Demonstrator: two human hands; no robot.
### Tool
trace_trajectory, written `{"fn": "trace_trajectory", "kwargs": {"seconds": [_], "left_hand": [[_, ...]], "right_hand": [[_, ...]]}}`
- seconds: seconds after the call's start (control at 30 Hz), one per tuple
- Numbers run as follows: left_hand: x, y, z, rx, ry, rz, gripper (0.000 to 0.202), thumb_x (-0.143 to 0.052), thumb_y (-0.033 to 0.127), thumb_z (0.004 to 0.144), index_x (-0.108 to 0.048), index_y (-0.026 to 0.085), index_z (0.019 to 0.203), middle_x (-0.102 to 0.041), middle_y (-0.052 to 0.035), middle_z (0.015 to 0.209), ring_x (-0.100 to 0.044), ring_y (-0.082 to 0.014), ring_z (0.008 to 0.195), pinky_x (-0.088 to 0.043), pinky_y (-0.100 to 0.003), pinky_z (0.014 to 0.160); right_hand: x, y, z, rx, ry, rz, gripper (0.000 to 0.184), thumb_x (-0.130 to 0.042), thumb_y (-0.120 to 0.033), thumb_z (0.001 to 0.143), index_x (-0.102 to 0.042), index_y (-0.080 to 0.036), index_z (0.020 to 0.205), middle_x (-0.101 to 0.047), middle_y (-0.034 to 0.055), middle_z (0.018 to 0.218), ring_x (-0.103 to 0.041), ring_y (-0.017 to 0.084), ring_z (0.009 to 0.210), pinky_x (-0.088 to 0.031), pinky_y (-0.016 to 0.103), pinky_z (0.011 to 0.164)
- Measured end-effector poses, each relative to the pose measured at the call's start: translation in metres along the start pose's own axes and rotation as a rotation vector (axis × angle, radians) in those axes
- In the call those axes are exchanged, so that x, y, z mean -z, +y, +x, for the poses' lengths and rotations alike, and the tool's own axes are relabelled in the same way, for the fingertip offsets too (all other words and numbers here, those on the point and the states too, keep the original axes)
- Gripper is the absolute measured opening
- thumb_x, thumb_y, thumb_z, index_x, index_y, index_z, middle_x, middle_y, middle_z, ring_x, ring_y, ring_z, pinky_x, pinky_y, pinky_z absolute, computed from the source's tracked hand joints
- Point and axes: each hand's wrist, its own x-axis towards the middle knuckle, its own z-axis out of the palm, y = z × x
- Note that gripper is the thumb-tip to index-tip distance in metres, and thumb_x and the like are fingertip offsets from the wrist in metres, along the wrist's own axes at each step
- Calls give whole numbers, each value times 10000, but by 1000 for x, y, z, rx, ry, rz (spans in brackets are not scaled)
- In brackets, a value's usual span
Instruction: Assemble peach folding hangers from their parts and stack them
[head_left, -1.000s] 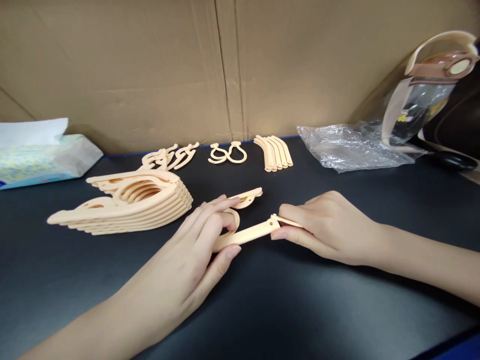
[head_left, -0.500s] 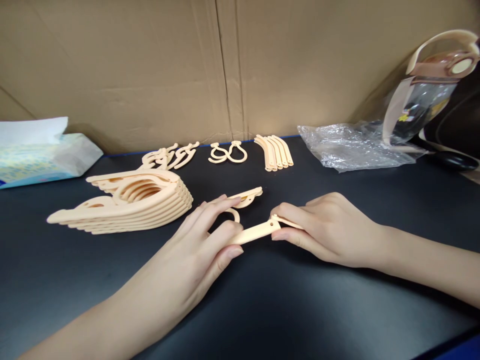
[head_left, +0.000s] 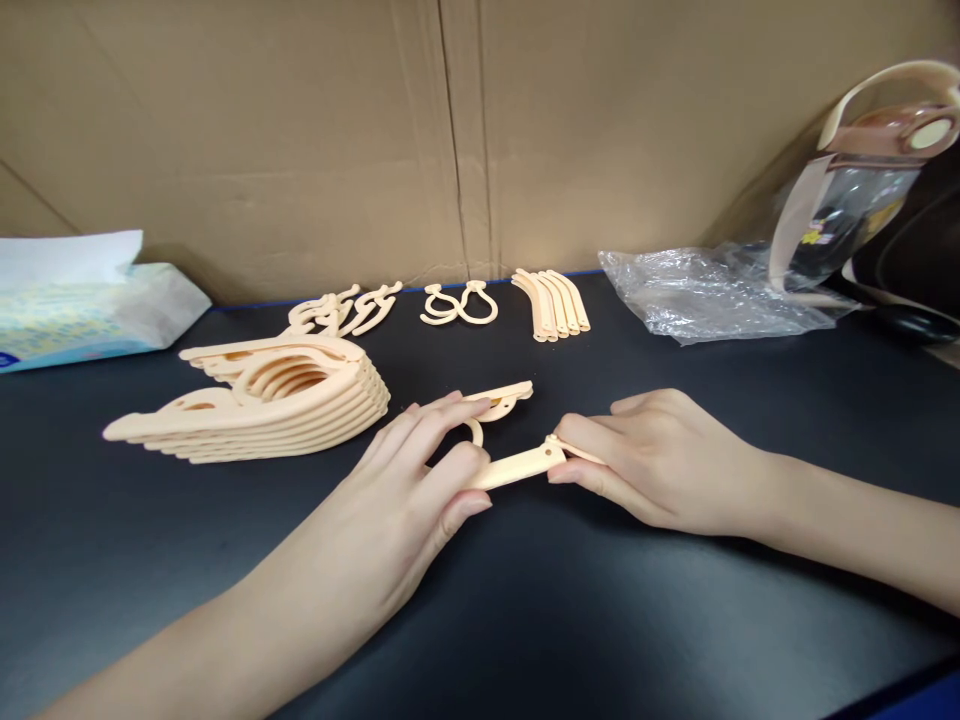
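My left hand (head_left: 420, 465) is closed around a beige plastic clothes hanger (head_left: 521, 466) just above the dark tabletop. One arm of it juts out past my thumb, with a small hole near its end, and another part shows beyond my fingers. My right hand (head_left: 660, 460) pinches a thin beige plastic strip (head_left: 585, 453) between thumb and fingers, touching that holed end. Most of the strip is hidden in my grip, so whether it is fastened to the hanger I cannot tell.
Left of my hands lies a stack of beige hangers (head_left: 330, 415). Behind are piled hooks (head_left: 367, 308), two more hooks (head_left: 459, 305), and several curved strips (head_left: 551, 305). A clear plastic bag (head_left: 690, 295), water bottle (head_left: 862, 200) and tissue pack (head_left: 90, 310) stand near the cardboard wall (head_left: 300, 140).
The whole scene has shifted slightly rightward in view. Both hands keep the same grips, and the hanger and strip stay touching in nearly the same pose.
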Motion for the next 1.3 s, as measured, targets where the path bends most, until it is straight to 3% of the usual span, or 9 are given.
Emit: {"fn": "trace_trajectory", "kwargs": {"seconds": [0.3, 0.53, 0.73, 0.83, 1.1, 1.3], "left_hand": [[0, -4, 0, -30, -11, -8, 141, -401, 223, 1052, -538, 226, 1018, -493, -81, 1448, -470, -252, 1357, -420, -383, 1087], [2, -5, 1, 4, -16, -58, 147, -384, 211, 1058, -526, 232, 1031, -496, -66, 1442, -468, -223, 1341, -384, -352, 1108], [2, -3, 1, 2, -10, -64, 155, -374, 228, 1068, -529, 234, 1057, -495, -58, 1442, -443, -208, 1366, -366, -328, 1124], [1, -2, 0, 12, -1, -48, 156, -375, 246, 1073, -528, 229, 1049, -485, -57, 1445, -446, -206, 1364, -364, -320, 1127], [0, -1, 0, 3, -9, -33, 177, -362, 274, 1080, -529, 236, 1037, -473, -51, 1440, -451, -217, 1355, -386, -337, 1089], [0, -2, 0, -34, -9, -11, 181, -340, 270, 1088, -512, 229, 1048, -461, -70, 1437, -435, -206, 1363, -364, -327, 1095]], "right_hand": [[4, 4, -1, 71, 61, -102, 509, -248, -371, 1103, -562, -195, 743, -556, -32, 515, -381, 121, 392, -261, 283, 511], [5, 4, 0, 16, 94, -100, 486, -264, -329, 1099, -556, -203, 732, -520, -43, 474, -380, 117, 373, -231, 281, 479], [7, 6, 1, -93, -93, 117, 557, -152, -463, 1098, -544, -202, 801, -559, -24, 517, -434, 122, 397, -197, 276, 464], [6, 6, 1, -94, -124, 170, 587, -126, -519, 1085, -545, -196, 831, -600, -10, 556, -465, 125, 420, -208, 277, 477], [2, 3, 1, -4, 40, 8, 550, -188, -471, 1097, -561, -196, 802, -538, -41, 484, -425, 119, 389, -199, 265, 482], [1, 1, 1, 1, 31, 6, 537, -172, -411, 1107, -538, -194, 780, -539, -47, 501, -441, 122, 381, -219, 282, 471]]}}
